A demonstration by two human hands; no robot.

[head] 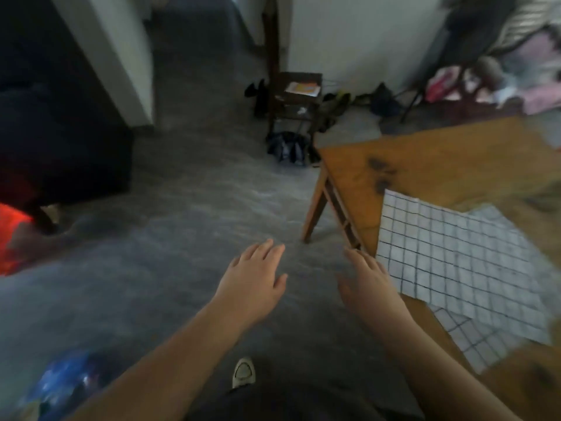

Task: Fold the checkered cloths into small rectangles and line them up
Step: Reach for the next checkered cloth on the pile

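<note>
A white cloth with a dark checked grid (449, 256) lies spread flat on the wooden table (425, 156) at the right. A second checkered cloth (473, 341) pokes out from under its near edge. My right hand (368, 276) hovers with straight fingers just left of the top cloth's near-left corner, at the table's edge, holding nothing. My left hand (258, 276) is stretched out flat over the grey floor, well left of the table, and holds nothing either. The frame is motion-blurred.
Grey carpet floor (182, 208) fills the middle. A small dark wooden stand (296, 98) with papers stands at the far wall, shoes and bags around it. Clothes pile at the top right. A red object (12, 235) and a blue bag (60, 387) lie left.
</note>
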